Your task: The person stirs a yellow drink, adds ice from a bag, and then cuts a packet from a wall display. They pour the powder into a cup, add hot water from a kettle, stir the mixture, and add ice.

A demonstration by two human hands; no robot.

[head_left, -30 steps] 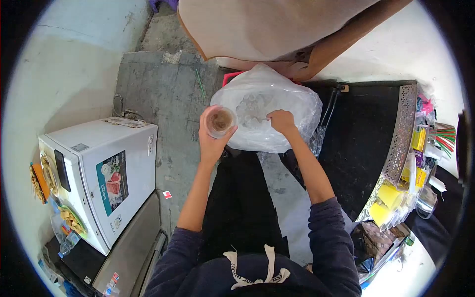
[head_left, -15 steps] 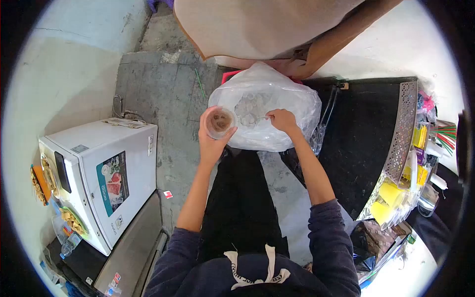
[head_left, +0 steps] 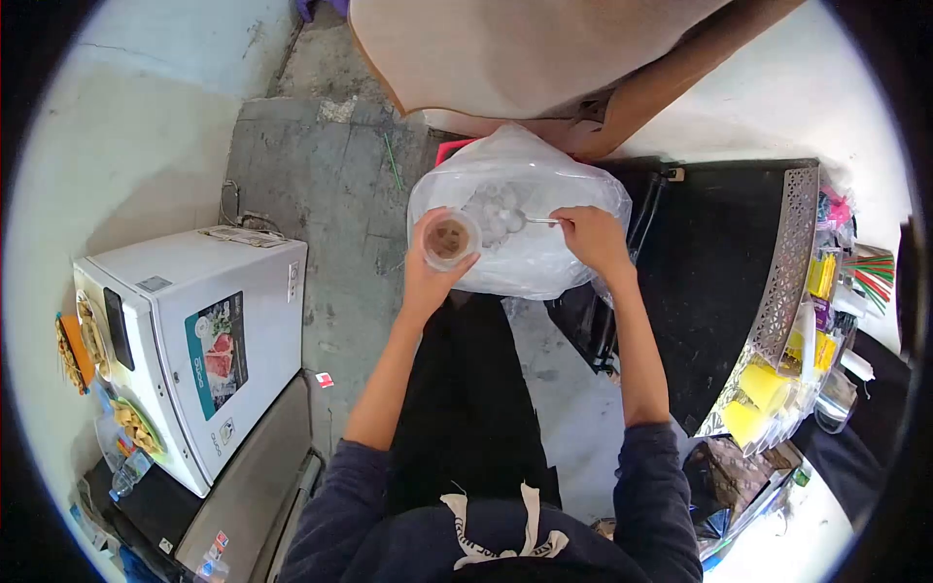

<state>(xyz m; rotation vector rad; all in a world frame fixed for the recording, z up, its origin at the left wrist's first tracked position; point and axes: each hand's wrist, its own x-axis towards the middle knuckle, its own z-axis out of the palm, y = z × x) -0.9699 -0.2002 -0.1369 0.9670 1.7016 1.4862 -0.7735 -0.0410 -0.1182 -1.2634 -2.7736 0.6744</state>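
Observation:
My left hand [head_left: 432, 275] is wrapped round a clear plastic cup [head_left: 471, 233] with a brown drink [head_left: 447, 239] in it. The cup is over the left edge of a large clear plastic bag [head_left: 559, 267]. Ice cubes [head_left: 493, 212] lie in the open bag. In my right hand [head_left: 595, 240] is the handle of a metal spoon [head_left: 541, 221], pinched between the fingers. The spoon's bowl end reaches into the ice, and its tip is hard to make out there.
A small white freezer [head_left: 209, 340] stands on the left, with plates of food [head_left: 136, 426] beyond it. To the right is a black surface [head_left: 719, 282] edged by a perforated metal strip [head_left: 785, 262]. A brown cloth [head_left: 515, 58] hangs ahead. A green straw [head_left: 392, 160] lies on the grey floor.
My right hand has moved right and slightly down with the spoon, showing more of its handle. My left hand and the cup have shifted a little to the right.

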